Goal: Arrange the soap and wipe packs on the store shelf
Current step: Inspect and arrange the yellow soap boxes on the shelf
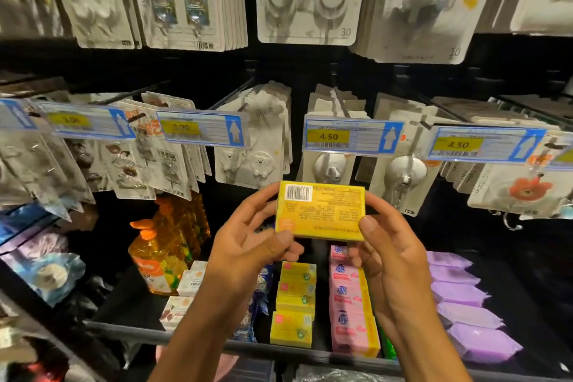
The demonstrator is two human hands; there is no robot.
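A yellow soap box [322, 211] is held up in mid-air above the shelf, its barcode side facing me. My left hand [248, 242] pinches its left end with thumb and fingers. My right hand [384, 245] grips its right end. Below, on the black shelf [198, 335], a row of three yellow soap boxes [294, 304] runs front to back. A row of pink soap packs [350, 307] lies to their right. Purple wipe packs [465, 304] line up further right.
Orange pump bottles [161, 257] stand at the shelf's left, with small white boxes [186, 295] in front. Carded hooks hang on pegs above, behind blue price tags [353, 137]. Blue wrapped packs [260, 298] sit behind my left forearm.
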